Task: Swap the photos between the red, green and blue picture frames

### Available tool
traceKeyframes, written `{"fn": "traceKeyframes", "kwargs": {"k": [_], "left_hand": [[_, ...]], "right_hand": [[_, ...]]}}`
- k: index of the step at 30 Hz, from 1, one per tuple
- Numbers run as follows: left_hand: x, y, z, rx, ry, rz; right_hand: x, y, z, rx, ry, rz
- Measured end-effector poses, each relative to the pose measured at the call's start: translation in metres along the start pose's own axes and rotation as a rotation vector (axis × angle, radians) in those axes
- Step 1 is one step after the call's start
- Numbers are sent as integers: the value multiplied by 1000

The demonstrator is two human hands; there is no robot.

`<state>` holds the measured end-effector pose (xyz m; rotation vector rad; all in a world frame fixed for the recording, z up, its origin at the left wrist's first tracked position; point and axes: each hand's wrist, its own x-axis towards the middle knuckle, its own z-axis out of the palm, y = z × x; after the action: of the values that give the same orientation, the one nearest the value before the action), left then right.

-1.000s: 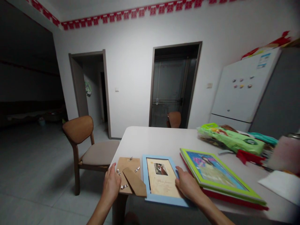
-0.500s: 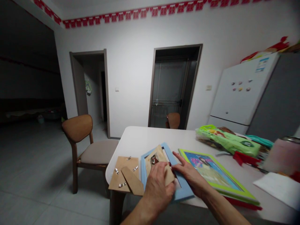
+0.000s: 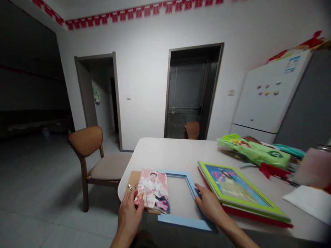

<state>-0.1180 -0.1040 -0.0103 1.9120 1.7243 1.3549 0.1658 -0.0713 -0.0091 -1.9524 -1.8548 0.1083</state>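
My left hand (image 3: 130, 210) pinches the lower left edge of a pink photo (image 3: 153, 189), which lies face up over the left part of a light-blue picture frame (image 3: 190, 223). Beneath the photo, mostly covered, is the wooden backing board (image 3: 133, 179) with a metal clip (image 3: 130, 187). My right hand (image 3: 209, 202) grips the right side of the blue frame, fingers on its top face and thumb toward the inner edge. White tabletop shows through the frame's opening. Right of that hand lies a lime-green framed picture (image 3: 239, 186) on top of something red.
At the back right of the white table (image 3: 170, 151) are a green plastic package (image 3: 254, 151), a red item (image 3: 274, 171), a white sheet (image 3: 307, 201) and a pinkish container (image 3: 311, 168). A wooden chair (image 3: 85, 141) stands left of the table, a fridge (image 3: 269, 100) behind.
My left hand has moved left out of the frame, and the pink photo now shows face up over the backing board. My right hand has shifted slightly down and now grips the frame's side.
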Motion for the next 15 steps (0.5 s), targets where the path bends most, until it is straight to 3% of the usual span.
{"fn": "traceKeyframes", "kwargs": {"k": [4,7,10,15], "left_hand": [[-6,0,2,249,-33,45],[-5,2,0,297,-49,53],[-3,5,-1,275,-49,64],[-9,16,8,125,-164,199]], "right_hand": [[-2,-1,-1,-42,-26,-6],[-3,-10,-6,-14,44,-50],[-7,-32,-2,212,89,-90],[-8,-86,16,844,-236,181]]}}
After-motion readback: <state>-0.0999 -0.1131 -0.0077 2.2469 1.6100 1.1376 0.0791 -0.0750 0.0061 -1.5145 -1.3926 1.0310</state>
